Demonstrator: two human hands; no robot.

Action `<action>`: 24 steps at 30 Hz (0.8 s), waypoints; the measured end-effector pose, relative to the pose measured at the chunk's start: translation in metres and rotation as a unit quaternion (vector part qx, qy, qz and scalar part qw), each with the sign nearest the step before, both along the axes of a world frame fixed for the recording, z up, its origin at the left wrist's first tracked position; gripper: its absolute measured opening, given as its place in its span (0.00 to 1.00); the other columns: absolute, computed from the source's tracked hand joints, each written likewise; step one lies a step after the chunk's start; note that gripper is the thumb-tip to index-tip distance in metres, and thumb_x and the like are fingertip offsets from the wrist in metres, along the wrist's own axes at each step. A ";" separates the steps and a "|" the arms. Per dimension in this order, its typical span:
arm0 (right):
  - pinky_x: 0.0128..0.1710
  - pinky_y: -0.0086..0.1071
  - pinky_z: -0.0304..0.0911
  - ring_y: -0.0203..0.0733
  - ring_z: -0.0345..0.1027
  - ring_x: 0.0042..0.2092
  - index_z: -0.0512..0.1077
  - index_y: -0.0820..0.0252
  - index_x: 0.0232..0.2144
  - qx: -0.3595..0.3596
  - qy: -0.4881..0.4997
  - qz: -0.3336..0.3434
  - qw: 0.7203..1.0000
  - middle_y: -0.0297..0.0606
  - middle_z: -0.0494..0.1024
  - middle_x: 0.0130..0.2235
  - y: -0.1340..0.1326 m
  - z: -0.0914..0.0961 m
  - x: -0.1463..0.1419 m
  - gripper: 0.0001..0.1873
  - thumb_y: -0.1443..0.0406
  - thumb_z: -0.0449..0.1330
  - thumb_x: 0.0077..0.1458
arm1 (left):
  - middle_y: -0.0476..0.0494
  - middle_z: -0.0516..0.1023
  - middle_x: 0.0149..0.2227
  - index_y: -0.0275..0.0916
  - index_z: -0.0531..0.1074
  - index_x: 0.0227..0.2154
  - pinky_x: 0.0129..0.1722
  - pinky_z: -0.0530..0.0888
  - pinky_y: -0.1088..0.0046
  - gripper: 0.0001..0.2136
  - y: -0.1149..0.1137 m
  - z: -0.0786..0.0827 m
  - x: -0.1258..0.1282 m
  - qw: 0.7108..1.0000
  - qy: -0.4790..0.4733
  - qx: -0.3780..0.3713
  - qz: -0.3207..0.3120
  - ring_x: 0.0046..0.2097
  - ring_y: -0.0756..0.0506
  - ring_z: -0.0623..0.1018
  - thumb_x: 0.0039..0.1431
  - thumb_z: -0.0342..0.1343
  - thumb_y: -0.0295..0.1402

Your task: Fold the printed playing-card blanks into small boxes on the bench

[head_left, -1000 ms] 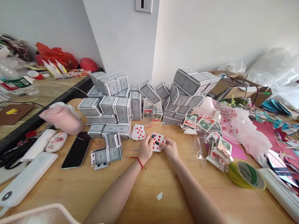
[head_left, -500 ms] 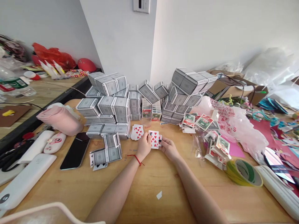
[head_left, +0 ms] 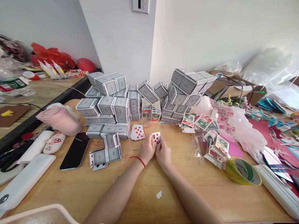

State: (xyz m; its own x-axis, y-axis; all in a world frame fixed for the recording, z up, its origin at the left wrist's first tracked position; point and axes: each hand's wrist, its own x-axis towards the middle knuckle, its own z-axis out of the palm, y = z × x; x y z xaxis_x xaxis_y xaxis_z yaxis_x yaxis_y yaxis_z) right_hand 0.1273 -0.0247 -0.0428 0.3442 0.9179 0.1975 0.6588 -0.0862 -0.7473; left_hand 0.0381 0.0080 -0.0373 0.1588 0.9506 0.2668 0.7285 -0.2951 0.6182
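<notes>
Both my left hand (head_left: 147, 148) and my right hand (head_left: 163, 153) are closed around playing cards (head_left: 156, 137) with red hearts, which stick out above my fingers. My hands almost touch, so the lower part of the cards is hidden. Left of them a small pile of heart cards (head_left: 138, 132) lies face up on the table. Farther left stands a block folded from grey-backed cards (head_left: 111, 147), with a few black-suited cards (head_left: 100, 166) showing beneath it. Large stacks of similar folded card blocks (head_left: 114, 107) rise behind my hands on both sides.
Opened card boxes (head_left: 204, 121) and a plastic bag (head_left: 230, 124) crowd the right, with a yellow tape roll (head_left: 243, 171) in front. A black phone (head_left: 75, 151), a pink pouch (head_left: 59, 119) and a white device (head_left: 28, 182) lie left. A paper scrap (head_left: 159, 194) lies between my forearms.
My hands have drawn closer together, lower and nearer to me. The cards, earlier spread flat between them, now sit more enclosed by both hands. The pile on the table stays put.
</notes>
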 end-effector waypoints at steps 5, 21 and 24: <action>0.33 0.35 0.60 0.47 0.68 0.35 0.65 0.63 0.46 0.003 0.122 0.001 0.993 0.47 0.75 0.37 -0.001 0.002 -0.002 0.21 0.62 0.50 0.50 | 0.50 0.64 0.20 0.40 0.58 0.25 0.21 0.55 0.75 0.09 -0.002 0.004 -0.002 0.996 -0.085 -0.012 -0.007 0.22 0.50 0.66 0.58 0.38 0.33; 0.42 0.35 0.64 0.43 0.67 0.45 0.71 0.57 0.35 -0.072 0.732 0.133 0.664 0.36 0.76 0.40 0.009 0.013 0.001 0.13 0.58 0.53 0.51 | 0.50 0.64 0.23 0.39 0.57 0.22 0.25 0.59 0.76 0.10 0.002 0.007 -0.002 0.979 -0.200 -0.037 0.003 0.26 0.51 0.66 0.57 0.40 0.33; 0.40 0.36 0.65 0.44 0.68 0.43 0.71 0.58 0.35 -0.063 0.727 0.114 0.675 0.38 0.76 0.39 0.009 0.009 0.000 0.14 0.57 0.54 0.50 | 0.49 0.65 0.24 0.39 0.57 0.23 0.25 0.60 0.76 0.09 0.001 0.006 -0.001 0.979 -0.199 -0.041 0.001 0.27 0.50 0.67 0.58 0.39 0.33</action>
State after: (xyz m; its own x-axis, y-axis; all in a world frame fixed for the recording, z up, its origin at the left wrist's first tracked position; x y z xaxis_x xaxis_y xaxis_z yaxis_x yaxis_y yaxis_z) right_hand 0.1268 -0.0157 -0.0337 -0.0624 0.9580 -0.2798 -0.7547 -0.2287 -0.6149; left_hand 0.0371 0.0094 -0.0312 0.0556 0.9719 0.2289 0.4253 -0.2305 0.8752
